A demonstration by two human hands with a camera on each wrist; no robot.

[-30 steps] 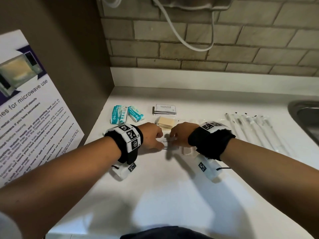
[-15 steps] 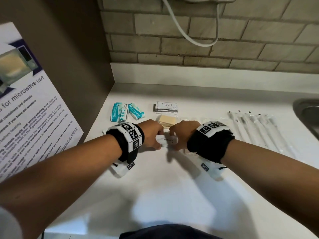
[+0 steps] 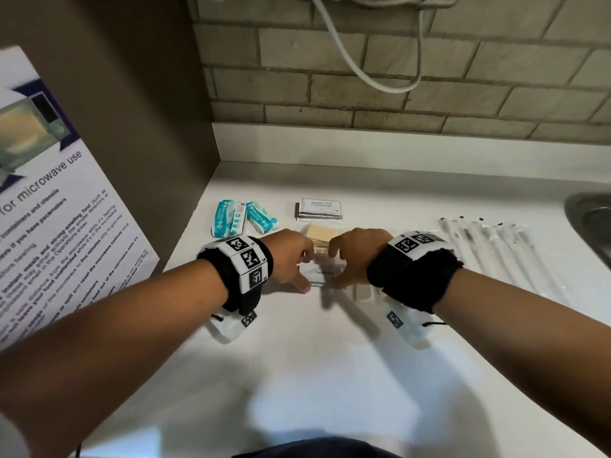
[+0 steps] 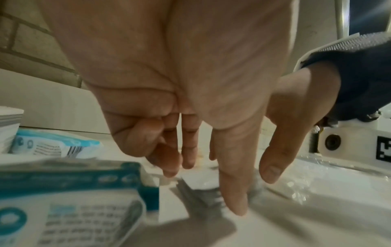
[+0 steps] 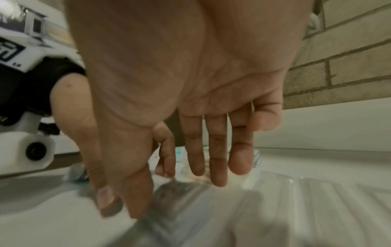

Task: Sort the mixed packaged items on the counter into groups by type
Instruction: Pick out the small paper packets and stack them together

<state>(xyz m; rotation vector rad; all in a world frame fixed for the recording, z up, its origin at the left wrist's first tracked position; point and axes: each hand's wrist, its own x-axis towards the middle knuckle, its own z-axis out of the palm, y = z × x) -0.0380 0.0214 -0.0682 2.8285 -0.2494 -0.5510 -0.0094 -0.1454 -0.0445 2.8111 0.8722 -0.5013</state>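
A small stack of white packets [image 3: 322,276] lies mid-counter between my two hands. My left hand [image 3: 292,261] pinches its left end, thumb at the front edge and fingers behind. My right hand [image 3: 352,257] pinches the right end the same way. In the left wrist view the stack [image 4: 201,184] sits between thumb and fingers. The right wrist view shows it blurred [image 5: 169,189] under my right hand. Behind lie teal packets [image 3: 243,219], shampoo sachets [image 3: 320,209] and a tan packet [image 3: 320,233]. Long clear-wrapped sticks [image 3: 496,256] lie in a row at the right.
A clear flat packet [image 3: 363,294] lies partly under my right wrist. A metal sink [image 3: 591,223] is at the right edge. A brown side panel with a microwave poster [image 3: 49,226] bounds the left, and a brick wall [image 3: 363,87] with a hanging white cable stands behind.
Both hands stay on the white stack, drawing in closer around its ends. The stack has barely shifted. The head view has tilted slightly.
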